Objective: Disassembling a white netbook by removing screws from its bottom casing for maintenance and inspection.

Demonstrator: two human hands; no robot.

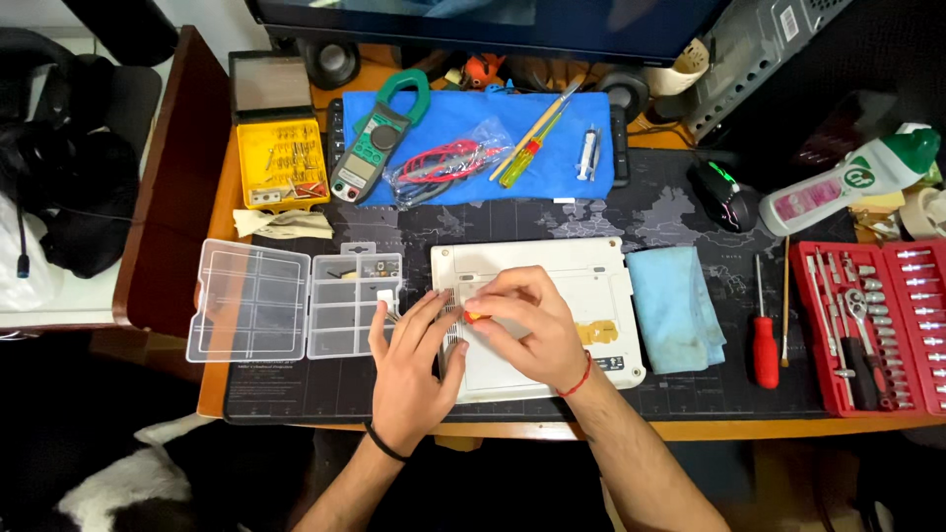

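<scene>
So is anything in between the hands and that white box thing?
No. Both hands are already on the white device: the left hand rests at its left edge, and the right hand presses a small orange-handled tool onto it.

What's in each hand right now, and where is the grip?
The right hand pinches a small red-and-yellow tool near its handle end, over the white device. The left hand holds nothing; it rests against the device's left edge.

I see a cream-white laptop base, a pale blue folded cloth, a red socket case, a yellow bit box, a bright blue towel, and a dark desk mat patterned with a grey map.
</scene>
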